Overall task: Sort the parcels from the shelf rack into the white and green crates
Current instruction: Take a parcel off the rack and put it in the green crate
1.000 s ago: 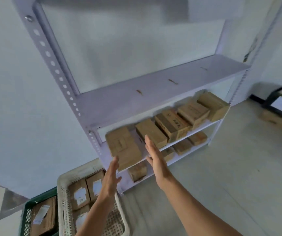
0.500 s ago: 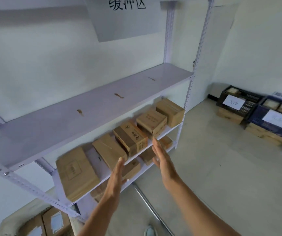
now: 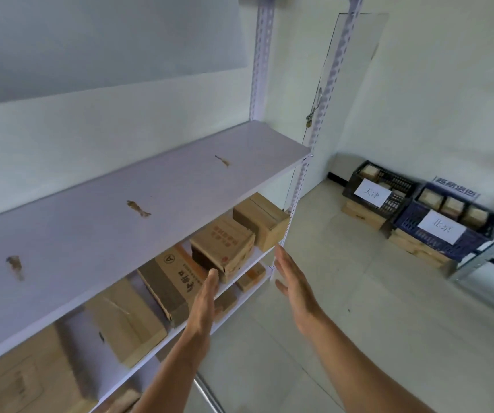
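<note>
A white shelf rack (image 3: pixel 156 186) fills the left of the head view. Its middle shelf carries several brown cardboard parcels in a row. One squat parcel with red print (image 3: pixel 223 247) sits near the right end, between a long parcel marked A (image 3: pixel 171 281) and a plain box (image 3: pixel 262 220). My left hand (image 3: pixel 205 305) is open, fingertips just at the front corner of the red-print parcel. My right hand (image 3: pixel 295 283) is open, palm facing left, to the right of that parcel and off the shelf. Neither hand holds anything. The white and green crates are out of view.
The upper shelf board is bare apart from three small brown marks. Smaller parcels (image 3: pixel 250 277) lie on the lowest shelf. On the floor at the right stand a black crate (image 3: pixel 380 189) and a blue crate (image 3: pixel 445 234) with paper labels, and a metal rack corner (image 3: pixel 484 257).
The view has swung right along the rack; the white and green crates have left the frame. Both open hands have travelled right, from the left-end parcels to the red-print parcel.
</note>
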